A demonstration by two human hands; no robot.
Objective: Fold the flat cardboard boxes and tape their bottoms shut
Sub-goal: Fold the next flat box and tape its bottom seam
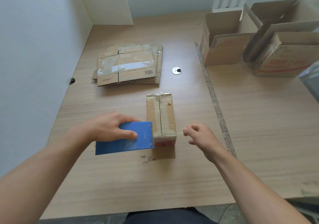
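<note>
A small folded cardboard box (161, 115) stands bottom-up in the middle of the table, its two bottom flaps meeting along a centre seam with clear tape over it. My left hand (110, 127) grips a blue tape dispenser (127, 139) whose front edge touches the box's near left corner. My right hand (201, 137) hovers just right of the box with loosely curled fingers and holds nothing. A stack of flat cardboard boxes (129, 64), the top one marked HT007, lies farther back.
Several opened cardboard boxes (227, 38) stand at the back right, one with red print (283, 59). A round cable grommet (177, 70) sits in the table. A worn seam strip (214, 99) runs between two tabletops. White walls close off the left and the back.
</note>
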